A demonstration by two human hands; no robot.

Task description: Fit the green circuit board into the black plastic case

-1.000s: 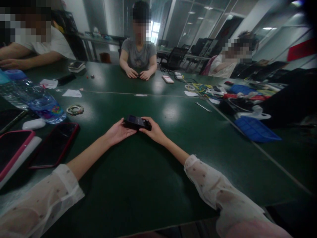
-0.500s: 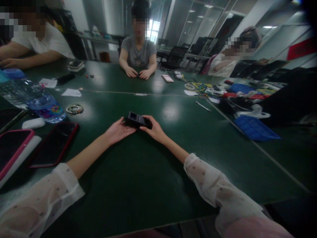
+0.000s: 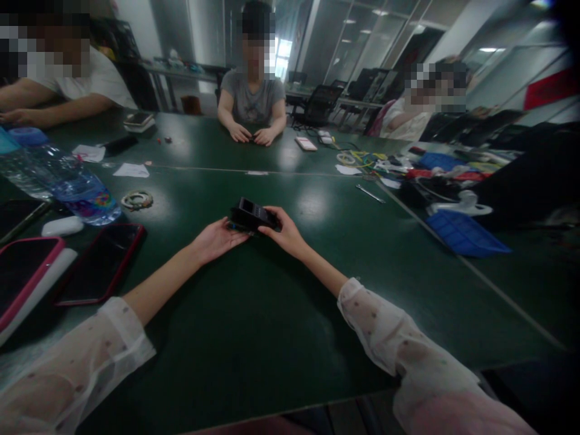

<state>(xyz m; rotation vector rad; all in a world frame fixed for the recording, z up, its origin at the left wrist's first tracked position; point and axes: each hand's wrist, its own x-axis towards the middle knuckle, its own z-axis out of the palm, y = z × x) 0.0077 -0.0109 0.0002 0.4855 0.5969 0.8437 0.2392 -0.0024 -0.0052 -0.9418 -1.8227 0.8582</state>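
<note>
A small black box-shaped device (image 3: 252, 208) with a little screen and a row of buttons is between my hands above the green table. My right hand (image 3: 285, 232) grips its right end, thumb in front and fingers over the top. Palm up, my left hand (image 3: 216, 240) holds the left underside, with thumb at the edge and fingers stretched beneath. A thin strip with blue and greenish specks (image 3: 240, 228) shows under the black housing, against my left fingers. Whether this strip is a separate part I cannot tell.
Phones (image 3: 102, 263), a white case (image 3: 62, 226) and water bottles (image 3: 84, 193) stand left. A coiled cable (image 3: 137, 200) lies nearby. To the right are a wrench (image 3: 370, 193), a blue tray (image 3: 466, 232) and tangled cables (image 3: 362, 158). Other people sit around the table (image 3: 254, 338).
The black housing has tilted and its left end has risen slightly, uncovering the speckled strip beneath. My right hand has shifted slightly with it; my left hand stays nearly still.
</note>
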